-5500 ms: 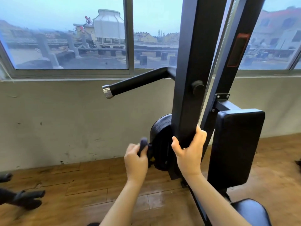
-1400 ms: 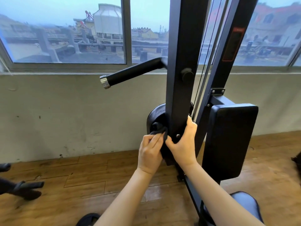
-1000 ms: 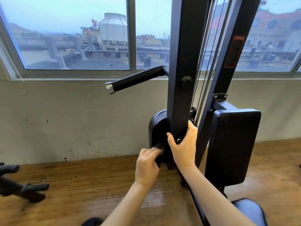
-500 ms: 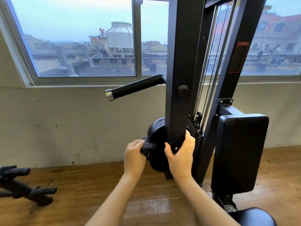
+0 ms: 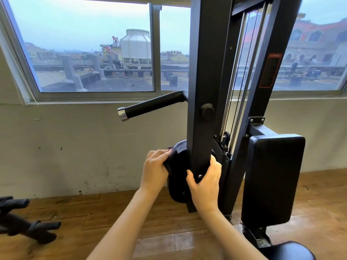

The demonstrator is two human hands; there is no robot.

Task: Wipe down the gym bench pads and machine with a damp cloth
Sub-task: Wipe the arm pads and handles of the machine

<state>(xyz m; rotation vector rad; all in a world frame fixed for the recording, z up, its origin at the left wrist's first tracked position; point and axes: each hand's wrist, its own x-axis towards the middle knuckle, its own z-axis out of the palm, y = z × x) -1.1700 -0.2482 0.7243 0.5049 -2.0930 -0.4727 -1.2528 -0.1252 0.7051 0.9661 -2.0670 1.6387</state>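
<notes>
Nearest, bottom right: edge of a dark seat pad [image 5: 293,250], above wet-looking wooden floor [image 5: 169,243]. Then two bare forearms reaching forward. Left hand [image 5: 155,170] curled round a dark damp cloth [image 5: 169,158], pressing it on the left rim of the round black pad [image 5: 178,184]. Half a second back, held a little lower and clear of that rim; now up at the top-left curve, so the wiping stroke seems to be working round the disc's edge. Right hand [image 5: 205,182] wrapped round the foot of the black upright post [image 5: 201,91], thumb on its front face beside a bolt, unchanged in grip, likely steadying. Just right of the post: cables [image 5: 237,91] and the tall rectangular back pad [image 5: 272,179], untouched by either hand. Above the hands, a black handle [image 5: 152,106] with a chrome cap, jutting left. Farther: stained wall [image 5: 75,147], then window [image 5: 93,53] over rooftops. Judging by this, round pad partly done; back pad, seat and frame presumably left.
</notes>
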